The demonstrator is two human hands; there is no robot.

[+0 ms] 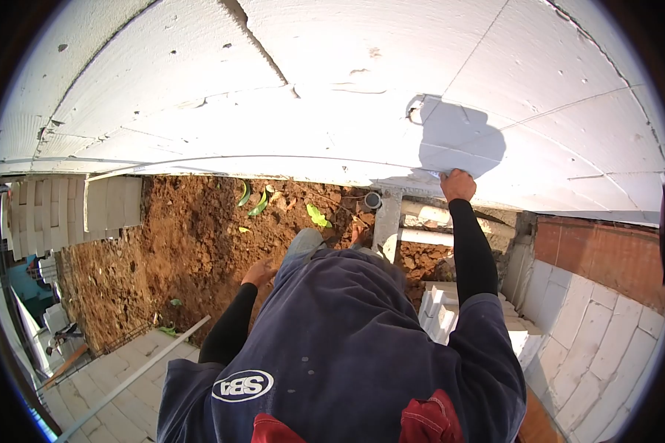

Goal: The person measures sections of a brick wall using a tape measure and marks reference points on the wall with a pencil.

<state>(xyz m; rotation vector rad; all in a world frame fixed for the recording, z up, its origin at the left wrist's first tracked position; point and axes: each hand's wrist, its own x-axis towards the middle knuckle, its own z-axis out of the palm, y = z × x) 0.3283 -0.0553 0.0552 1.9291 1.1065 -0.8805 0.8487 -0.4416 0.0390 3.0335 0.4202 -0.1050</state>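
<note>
My right hand is closed in a fist against the lower part of the white block wall. A small pale edge shows beside its fingers, too small to name. Left of that hand, a long thin strip or line runs along the wall; I cannot tell whether the hand holds it. My left hand hangs low beside my leg, over the brown soil, its fingers loosely apart with nothing visible in them. A shadow falls on the wall above my right hand.
A grey pipe end stands by a concrete strip at the wall's foot. White blocks are stacked right and left. A long pale bar lies lower left. A brown panel stands at right.
</note>
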